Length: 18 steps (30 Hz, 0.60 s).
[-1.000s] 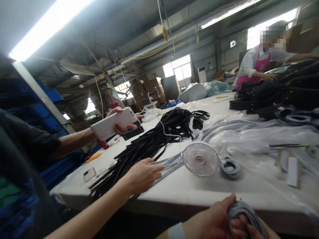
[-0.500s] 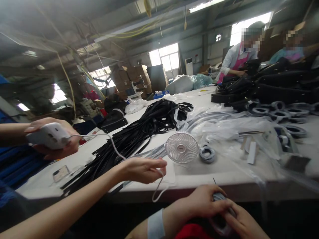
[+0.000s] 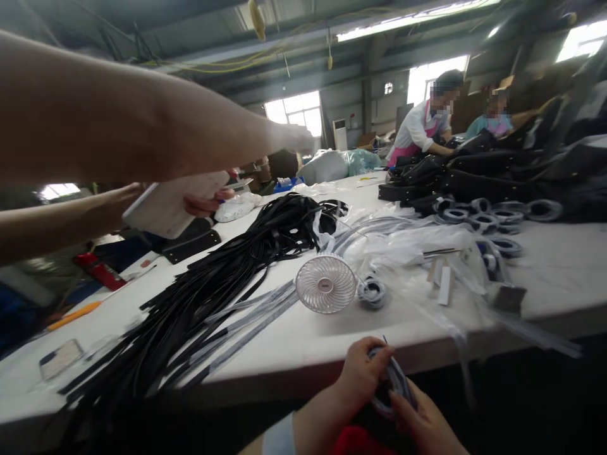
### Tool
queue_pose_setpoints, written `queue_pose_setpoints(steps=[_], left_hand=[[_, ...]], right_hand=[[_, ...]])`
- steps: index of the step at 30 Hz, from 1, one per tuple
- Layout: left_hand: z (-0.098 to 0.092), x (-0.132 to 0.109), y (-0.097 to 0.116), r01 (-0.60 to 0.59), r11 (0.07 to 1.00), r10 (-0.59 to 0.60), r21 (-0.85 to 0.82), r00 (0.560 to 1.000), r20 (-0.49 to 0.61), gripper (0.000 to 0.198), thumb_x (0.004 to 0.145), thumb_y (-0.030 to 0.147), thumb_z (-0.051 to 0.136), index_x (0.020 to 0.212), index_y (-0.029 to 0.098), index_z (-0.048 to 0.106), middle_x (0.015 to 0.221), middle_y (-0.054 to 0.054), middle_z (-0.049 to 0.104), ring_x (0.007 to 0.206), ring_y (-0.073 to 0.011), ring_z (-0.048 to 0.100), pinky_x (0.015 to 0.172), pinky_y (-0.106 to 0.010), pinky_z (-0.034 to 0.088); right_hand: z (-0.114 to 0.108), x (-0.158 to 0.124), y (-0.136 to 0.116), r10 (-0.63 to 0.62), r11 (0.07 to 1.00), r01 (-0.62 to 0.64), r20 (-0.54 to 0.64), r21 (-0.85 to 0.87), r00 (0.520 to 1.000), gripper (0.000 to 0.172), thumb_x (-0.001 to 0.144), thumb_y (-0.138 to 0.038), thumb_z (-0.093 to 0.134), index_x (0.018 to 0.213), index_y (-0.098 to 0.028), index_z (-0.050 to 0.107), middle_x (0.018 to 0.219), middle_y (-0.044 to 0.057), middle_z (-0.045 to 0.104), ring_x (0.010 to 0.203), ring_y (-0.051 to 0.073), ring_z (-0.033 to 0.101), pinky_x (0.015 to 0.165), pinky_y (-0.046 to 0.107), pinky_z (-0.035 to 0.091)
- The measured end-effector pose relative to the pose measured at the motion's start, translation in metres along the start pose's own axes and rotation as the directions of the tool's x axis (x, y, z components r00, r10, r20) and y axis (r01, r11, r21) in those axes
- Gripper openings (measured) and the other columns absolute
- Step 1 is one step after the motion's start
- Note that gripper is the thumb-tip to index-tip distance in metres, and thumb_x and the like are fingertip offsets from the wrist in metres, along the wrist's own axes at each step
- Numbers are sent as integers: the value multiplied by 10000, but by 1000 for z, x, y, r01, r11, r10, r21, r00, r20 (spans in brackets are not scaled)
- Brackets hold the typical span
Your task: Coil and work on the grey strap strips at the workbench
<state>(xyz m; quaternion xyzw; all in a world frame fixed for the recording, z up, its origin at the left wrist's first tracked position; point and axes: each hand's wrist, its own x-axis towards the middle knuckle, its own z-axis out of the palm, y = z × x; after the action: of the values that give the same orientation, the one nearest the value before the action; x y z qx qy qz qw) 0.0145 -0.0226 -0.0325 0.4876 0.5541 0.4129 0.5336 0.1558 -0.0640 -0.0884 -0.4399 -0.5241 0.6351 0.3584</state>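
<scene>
A coil of grey strip (image 3: pixel 401 380) is held between my two hands near the table's front edge, with a short dark end sticking up from it. My left hand (image 3: pixel 359 370), with a pale band at its wrist, pinches the coil's upper left side. On the lower right side, my right hand (image 3: pixel 423 414) has its thumb and fingers closed around the same coil. Just beyond my hands, a similar small grey coil (image 3: pixel 372 293) lies on the white table (image 3: pixel 279 344). Beside it stands a white fan (image 3: pixel 325 284).
Long black straps (image 3: pixel 246 253) spread across the table's left. Clear plastic wrap (image 3: pixel 398 246) and several grey coils (image 3: pixel 507 216) lie to the right, before black bags (image 3: pixel 493 177). From the left, another person's arms (image 3: pixel 156 126) reach over, holding a white object (image 3: pixel 175 203).
The other person's hand and white cable have left the fan. Their arm now stretches across the upper left, with the white object moved rightward. My view has shifted; both my hands stay on the coil.
</scene>
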Motion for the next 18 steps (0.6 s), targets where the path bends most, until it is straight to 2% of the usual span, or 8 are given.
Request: queue_pose_setpoints(steps=[2,4,7,8,9,11,15,18], left_hand=[[-4,-1,3,11,998,-15,70,998,57,408,774,535,589,890,148,647,597,33,525,537,-114,470,525,-242,379],[-11,-2,11,27,981,-63,192,981,185,391,790,523,579,883,152,658,633,22,543,566,-117,489,552,-248,397],[-20,-5,26,-26,911,-169,411,886,431,385,700,502,704,892,169,688,723,11,592,648,-122,504,614,-251,414],[-20,-6,29,-48,896,-190,441,857,479,404,666,496,738,906,175,693,742,11,600,663,-122,502,617,-249,410],[-20,-7,31,-49,899,-194,435,846,497,423,645,497,754,915,177,694,747,12,601,663,-121,497,607,-246,403],[-15,-8,29,-7,936,-162,352,878,450,423,632,495,758,892,166,695,722,12,591,642,-117,485,583,-243,386],[0,-5,14,83,983,-117,166,972,203,395,614,490,766,786,141,697,635,15,569,591,-110,458,584,-256,381],[7,-3,3,89,996,-89,0,995,51,414,607,515,764,758,142,668,582,26,545,554,-104,451,564,-251,378]], right_hand=[[-5,-2,-9,-22,999,24,28,-43,999,675,800,-695,547,1158,-134,662,799,78,682,717,226,616,699,364,535],[-12,-6,-19,-35,993,46,104,-105,994,612,805,-655,578,1127,-145,684,841,78,691,818,253,626,787,379,530],[-23,-13,-29,16,981,31,238,-190,971,530,805,-591,621,1098,-158,709,941,85,708,904,273,631,868,385,514],[-25,-14,-31,39,978,17,262,-208,964,522,811,-582,618,1104,-159,710,968,89,711,912,274,634,880,388,512],[-27,-15,-32,55,976,4,266,-217,962,529,817,-583,609,1118,-158,706,983,94,713,917,276,638,890,394,511],[-28,-14,-33,52,977,-1,234,-212,971,581,820,-603,590,1168,-147,683,996,109,716,952,293,641,917,415,504],[-29,-6,-29,-12,984,35,132,-174,991,656,796,-639,592,1201,-127,656,1089,143,705,1054,327,629,991,438,469],[-30,0,-20,-11,987,23,81,-159,997,665,807,-675,543,1183,-137,654,1089,142,708,986,318,656,932,438,508]])
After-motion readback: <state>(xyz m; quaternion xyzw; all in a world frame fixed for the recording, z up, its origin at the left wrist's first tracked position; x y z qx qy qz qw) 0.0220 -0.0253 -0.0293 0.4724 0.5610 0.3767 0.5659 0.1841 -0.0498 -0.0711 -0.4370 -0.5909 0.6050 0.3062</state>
